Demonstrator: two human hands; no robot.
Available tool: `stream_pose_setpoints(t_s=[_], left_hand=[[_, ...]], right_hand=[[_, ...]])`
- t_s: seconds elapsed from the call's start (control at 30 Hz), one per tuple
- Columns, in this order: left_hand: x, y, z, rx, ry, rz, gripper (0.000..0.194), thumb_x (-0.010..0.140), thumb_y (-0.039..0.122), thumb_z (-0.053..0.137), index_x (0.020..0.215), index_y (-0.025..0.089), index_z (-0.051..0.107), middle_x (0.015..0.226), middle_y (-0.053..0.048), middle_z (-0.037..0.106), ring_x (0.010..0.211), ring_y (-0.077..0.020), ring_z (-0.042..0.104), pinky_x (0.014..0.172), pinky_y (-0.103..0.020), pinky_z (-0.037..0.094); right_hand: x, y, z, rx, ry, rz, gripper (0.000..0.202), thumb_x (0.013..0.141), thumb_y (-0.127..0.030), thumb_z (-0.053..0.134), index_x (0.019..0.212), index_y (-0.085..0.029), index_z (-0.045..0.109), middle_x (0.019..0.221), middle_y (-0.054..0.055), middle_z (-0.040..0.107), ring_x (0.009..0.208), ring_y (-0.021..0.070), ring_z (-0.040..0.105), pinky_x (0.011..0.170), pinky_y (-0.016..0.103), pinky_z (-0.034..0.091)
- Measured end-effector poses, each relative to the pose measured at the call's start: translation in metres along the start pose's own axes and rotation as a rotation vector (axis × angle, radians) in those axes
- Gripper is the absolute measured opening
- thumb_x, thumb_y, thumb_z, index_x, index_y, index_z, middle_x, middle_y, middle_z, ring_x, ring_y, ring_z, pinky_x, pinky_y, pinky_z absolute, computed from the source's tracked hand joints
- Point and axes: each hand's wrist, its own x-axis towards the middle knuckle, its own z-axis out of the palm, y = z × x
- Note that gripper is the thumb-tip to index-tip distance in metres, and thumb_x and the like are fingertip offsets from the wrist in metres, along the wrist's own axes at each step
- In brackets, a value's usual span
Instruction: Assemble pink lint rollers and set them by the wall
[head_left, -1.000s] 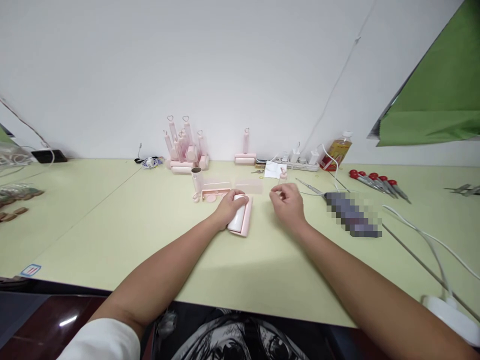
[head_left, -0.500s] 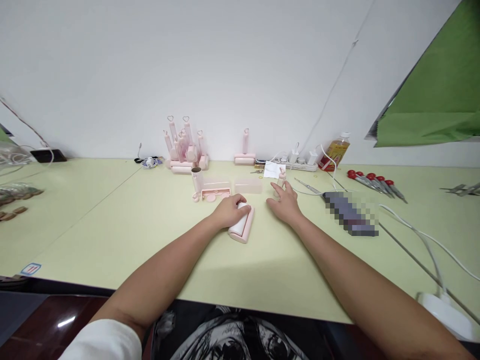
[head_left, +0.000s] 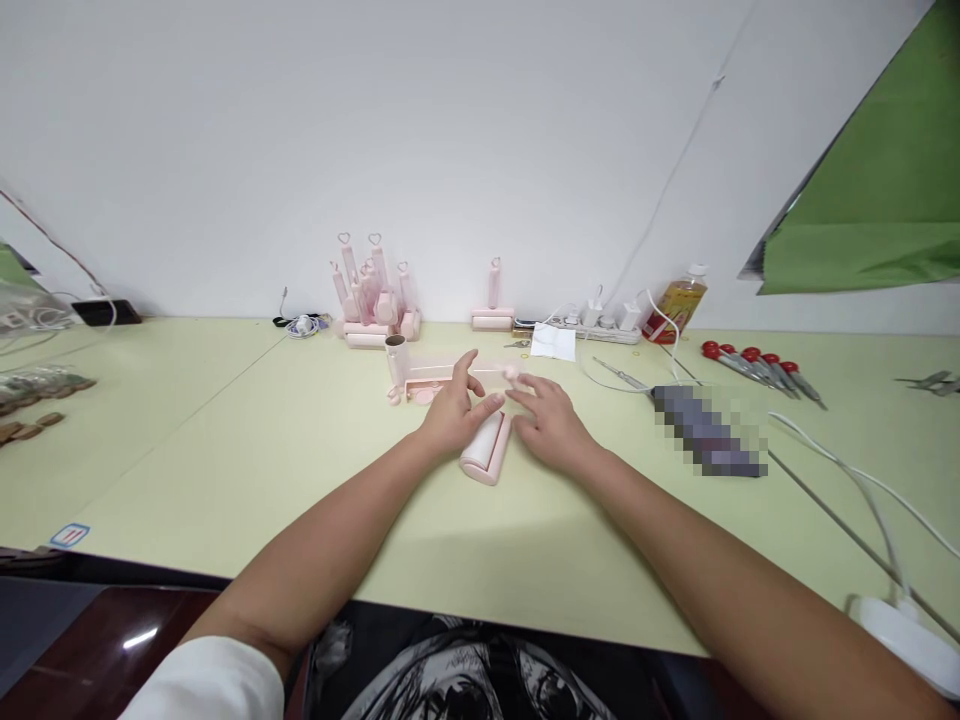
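A pink-and-white roller [head_left: 486, 450] lies on the pale green table between my hands. Over its far end is my left hand [head_left: 454, 408], its fingers apart and nothing gripped. My right hand [head_left: 549, 418] is just right of the roller's far end, with a small pale pink piece [head_left: 511, 374] at its fingertips. Behind my left hand lies an open pink case part [head_left: 421, 390], partly covered by the hand. A pink cylinder with a dark opening [head_left: 396, 358] stands to its left.
Pink rollers with heart-topped handles [head_left: 367, 300] stand by the wall, one more [head_left: 493, 300] to their right. A white paper [head_left: 553, 342], power strip [head_left: 622, 333], bottle [head_left: 677, 305], screwdriver [head_left: 621, 374], blurred dark object [head_left: 705, 432] and red-capped tools [head_left: 761, 370] are on the right.
My left hand has let go of the roller and spread its fingers. My right hand has moved left, and the small pink piece has come with it.
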Motion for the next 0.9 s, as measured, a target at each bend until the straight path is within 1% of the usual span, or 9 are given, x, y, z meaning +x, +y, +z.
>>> stream_pose_setpoints(t_s=[0.1,0.2,0.3,0.4,0.43,0.53,0.63,0.73,0.9], left_hand=[[0.001,0.000,0.002,-0.040,-0.030,0.082,0.053,0.087,0.044,0.054,0.134,0.021,0.044,0.092,-0.002,0.062,0.068,-0.0127,0.053,0.069,-0.026,0.040],[0.003,-0.002,0.003,-0.129,0.003,0.058,0.030,0.089,0.041,0.051,0.108,0.019,0.060,0.082,-0.002,0.062,0.075,-0.0150,0.055,0.071,-0.026,0.042],[0.006,-0.004,0.004,-0.279,0.062,-0.055,0.028,0.087,0.044,0.052,0.093,0.018,0.062,0.072,0.000,0.058,0.069,-0.0135,0.053,0.064,-0.025,0.041],[0.008,-0.006,0.006,-0.420,0.059,-0.156,0.035,0.084,0.050,0.054,0.078,0.016,0.061,0.066,0.001,0.056,0.055,-0.0093,0.045,0.052,-0.022,0.036],[0.008,-0.006,0.007,-0.480,0.050,-0.186,0.036,0.082,0.051,0.057,0.077,0.016,0.060,0.065,0.002,0.055,0.050,-0.0076,0.042,0.048,-0.022,0.033],[0.007,-0.005,0.011,-0.667,0.013,-0.240,0.035,0.076,0.050,0.064,0.082,0.016,0.058,0.065,0.004,0.056,0.040,-0.0044,0.038,0.040,-0.020,0.026],[0.005,-0.001,0.012,-0.744,-0.022,-0.244,0.033,0.075,0.047,0.066,0.085,0.017,0.054,0.065,0.003,0.060,0.038,-0.0045,0.041,0.038,-0.019,0.025],[0.004,0.001,0.012,-0.756,-0.042,-0.236,0.033,0.075,0.046,0.066,0.086,0.017,0.054,0.064,0.003,0.061,0.037,-0.0043,0.042,0.038,-0.018,0.026],[0.005,0.001,0.011,-0.778,-0.059,-0.220,0.037,0.074,0.049,0.067,0.088,0.017,0.053,0.064,0.004,0.061,0.036,-0.0042,0.043,0.037,-0.019,0.026]], right_hand=[[-0.003,-0.009,-0.002,-0.050,-0.056,-0.116,0.037,0.085,-0.022,0.049,0.116,-0.021,0.069,0.131,0.012,0.056,0.122,0.0321,0.043,0.105,0.052,0.031],[-0.002,-0.010,-0.004,-0.020,-0.040,-0.090,0.030,0.086,-0.022,0.049,0.103,-0.021,0.074,0.125,0.011,0.060,0.114,0.0328,0.046,0.099,0.051,0.036],[0.000,-0.008,-0.008,0.097,0.068,-0.014,0.023,0.084,-0.020,0.050,0.089,-0.021,0.073,0.113,0.012,0.065,0.104,0.0311,0.050,0.092,0.050,0.039],[0.001,-0.010,-0.012,0.359,0.204,0.093,0.010,0.083,-0.020,0.053,0.084,-0.022,0.063,0.105,0.008,0.065,0.088,0.0235,0.056,0.083,0.042,0.044],[0.001,-0.011,-0.013,0.499,0.242,0.144,0.005,0.082,-0.022,0.056,0.086,-0.023,0.057,0.103,0.006,0.065,0.080,0.0199,0.056,0.077,0.039,0.046],[0.003,-0.016,-0.014,1.000,0.307,0.303,0.035,0.072,-0.027,0.069,0.093,-0.026,0.041,0.092,0.000,0.066,0.061,0.0126,0.053,0.060,0.029,0.047],[0.004,-0.019,-0.016,1.319,0.320,0.411,0.051,0.064,-0.026,0.076,0.099,-0.026,0.040,0.084,-0.004,0.066,0.057,0.0112,0.057,0.059,0.030,0.052],[0.003,-0.020,-0.017,1.418,0.299,0.439,0.043,0.064,-0.026,0.078,0.096,-0.023,0.048,0.087,-0.002,0.066,0.060,0.0105,0.061,0.066,0.033,0.057],[0.001,-0.024,-0.018,1.434,0.313,0.412,0.035,0.065,-0.027,0.080,0.086,-0.022,0.052,0.089,-0.002,0.067,0.062,0.0100,0.062,0.068,0.034,0.059]])
